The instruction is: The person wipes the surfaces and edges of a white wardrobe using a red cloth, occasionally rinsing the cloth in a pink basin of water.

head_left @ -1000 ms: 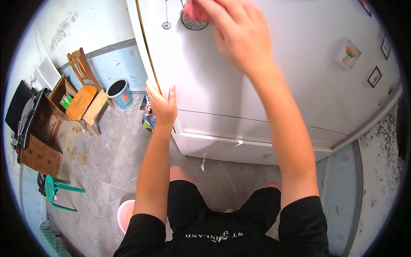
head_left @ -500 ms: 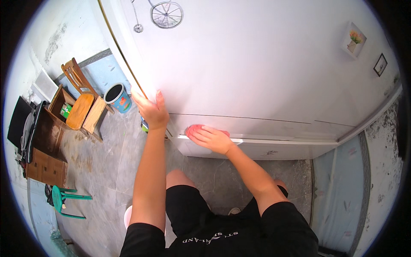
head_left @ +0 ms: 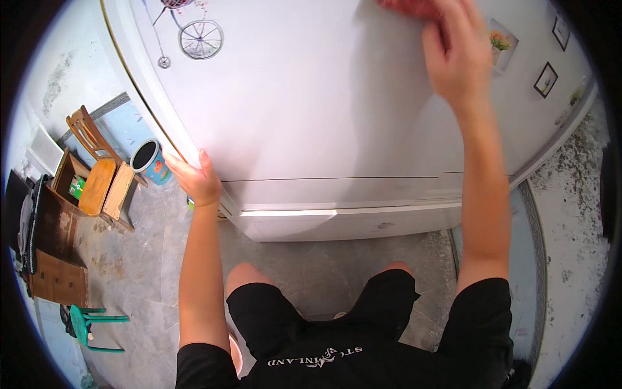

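Observation:
A white refrigerator (head_left: 311, 104) fills the upper middle of the head view, with a bicycle sticker (head_left: 199, 37) near its top left. My left hand (head_left: 193, 178) grips the left edge of the upper door, fingers wrapped around it. My right hand (head_left: 453, 48) is raised high against the door front and presses a pink cloth (head_left: 405, 6), which is mostly cut off by the top of the picture. A seam crosses the front below, with a lower drawer panel (head_left: 337, 220) under it.
Left of the refrigerator stand a wooden chair (head_left: 97, 175), a painted bucket (head_left: 150, 162) and cardboard boxes (head_left: 55, 259). A green plastic stool (head_left: 87, 324) lies at the lower left. Small pictures (head_left: 545, 79) stick to the door's right side. The concrete floor (head_left: 324, 272) lies under my knees.
My right hand with the pink cloth has swept from the lower drawer seam up to the top right of the door. My left hand has stayed on the door edge.

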Motion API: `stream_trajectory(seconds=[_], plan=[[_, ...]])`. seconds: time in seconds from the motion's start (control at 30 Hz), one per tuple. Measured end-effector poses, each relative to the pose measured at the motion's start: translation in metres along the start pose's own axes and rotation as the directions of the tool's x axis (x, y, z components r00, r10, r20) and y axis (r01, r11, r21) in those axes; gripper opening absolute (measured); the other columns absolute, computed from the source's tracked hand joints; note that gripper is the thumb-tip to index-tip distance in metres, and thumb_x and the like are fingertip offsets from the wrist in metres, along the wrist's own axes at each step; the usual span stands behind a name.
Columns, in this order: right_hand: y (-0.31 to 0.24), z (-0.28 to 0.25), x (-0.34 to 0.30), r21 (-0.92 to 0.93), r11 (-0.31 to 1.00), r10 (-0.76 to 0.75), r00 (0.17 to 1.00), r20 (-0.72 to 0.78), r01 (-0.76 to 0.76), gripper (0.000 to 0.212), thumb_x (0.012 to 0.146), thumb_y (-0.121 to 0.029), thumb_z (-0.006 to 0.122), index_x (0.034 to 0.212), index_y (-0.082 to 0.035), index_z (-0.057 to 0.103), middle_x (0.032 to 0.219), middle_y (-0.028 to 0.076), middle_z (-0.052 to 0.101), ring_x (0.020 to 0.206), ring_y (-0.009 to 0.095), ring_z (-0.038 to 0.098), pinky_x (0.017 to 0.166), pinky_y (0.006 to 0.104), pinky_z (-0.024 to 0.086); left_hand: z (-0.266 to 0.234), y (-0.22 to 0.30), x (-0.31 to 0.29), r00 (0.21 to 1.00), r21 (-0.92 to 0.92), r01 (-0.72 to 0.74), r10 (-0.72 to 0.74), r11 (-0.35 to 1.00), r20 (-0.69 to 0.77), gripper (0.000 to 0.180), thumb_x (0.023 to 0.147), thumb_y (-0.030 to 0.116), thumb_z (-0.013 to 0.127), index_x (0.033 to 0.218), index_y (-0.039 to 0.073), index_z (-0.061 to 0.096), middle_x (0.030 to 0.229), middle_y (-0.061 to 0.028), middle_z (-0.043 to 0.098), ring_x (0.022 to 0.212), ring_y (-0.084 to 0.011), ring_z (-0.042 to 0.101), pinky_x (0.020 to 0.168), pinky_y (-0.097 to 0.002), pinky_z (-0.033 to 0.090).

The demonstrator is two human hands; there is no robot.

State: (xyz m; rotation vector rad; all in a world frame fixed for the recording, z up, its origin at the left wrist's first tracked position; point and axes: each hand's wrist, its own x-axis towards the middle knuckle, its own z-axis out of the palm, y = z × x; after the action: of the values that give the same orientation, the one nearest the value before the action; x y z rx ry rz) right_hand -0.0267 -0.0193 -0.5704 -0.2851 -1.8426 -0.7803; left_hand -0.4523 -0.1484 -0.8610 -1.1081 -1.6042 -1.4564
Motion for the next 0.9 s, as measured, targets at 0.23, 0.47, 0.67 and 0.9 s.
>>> stream_trajectory(seconds=[0.23,0.47,0.67,0.9], plan=[[-0.075,0.052,-0.101,0.088,0.996,-0.025,0.996,-0.081,0.032,0.056,0.086,-0.004,0.078,0.138,-0.024,0.077,0.137,0.004,0.074,0.124,0.025,0.071,0.107,0.0402,0.058,-0.003,0.011,0.002,0.982,-0.033,0.181,-0.179,0.983,0.059,0.089,0.106,0.032,0.067,0.166,-0.014,0.020,0.165,-0.0366,0.035,0.152,-0.0509,0.039,0.129,-0.0550,0.029],[-0.169,0.073,-0.329,0.357,0.930,-0.220,0.910,0.352,0.086,0.047,0.093,-0.010,0.067,0.140,-0.016,0.073,0.140,0.000,0.068,0.127,0.019,0.067,0.112,0.0362,0.056,-0.002,-0.001,0.001,0.998,-0.090,0.058,-0.056,0.994,0.018,0.085,0.110,0.031,0.063,0.166,-0.015,0.018,0.167,-0.0369,0.033,0.154,-0.0499,0.036,0.130,-0.0550,0.028],[-0.160,0.039,-0.315,0.338,0.941,-0.197,0.841,0.505,0.018,0.044,0.094,-0.011,0.066,0.137,-0.017,0.073,0.127,0.000,0.071,0.121,0.018,0.068,0.108,0.0332,0.058,-0.001,-0.006,-0.003,0.997,-0.015,0.072,-0.071,0.997,0.026,0.086,0.110,0.031,0.064,0.167,-0.014,0.017,0.166,-0.0389,0.032,0.153,-0.0529,0.038,0.127,-0.0569,0.032],[0.008,-0.013,-0.151,-0.195,0.960,0.196,0.980,-0.040,-0.200,0.059,0.086,-0.005,0.072,0.143,-0.021,0.072,0.150,0.007,0.065,0.137,0.034,0.057,0.109,0.0495,0.047,-0.001,-0.004,0.001,0.996,0.024,0.083,-0.083,0.996,0.025,0.084,0.112,0.033,0.062,0.165,-0.015,0.019,0.164,-0.0402,0.035,0.151,-0.0527,0.039,0.125,-0.0566,0.035]])
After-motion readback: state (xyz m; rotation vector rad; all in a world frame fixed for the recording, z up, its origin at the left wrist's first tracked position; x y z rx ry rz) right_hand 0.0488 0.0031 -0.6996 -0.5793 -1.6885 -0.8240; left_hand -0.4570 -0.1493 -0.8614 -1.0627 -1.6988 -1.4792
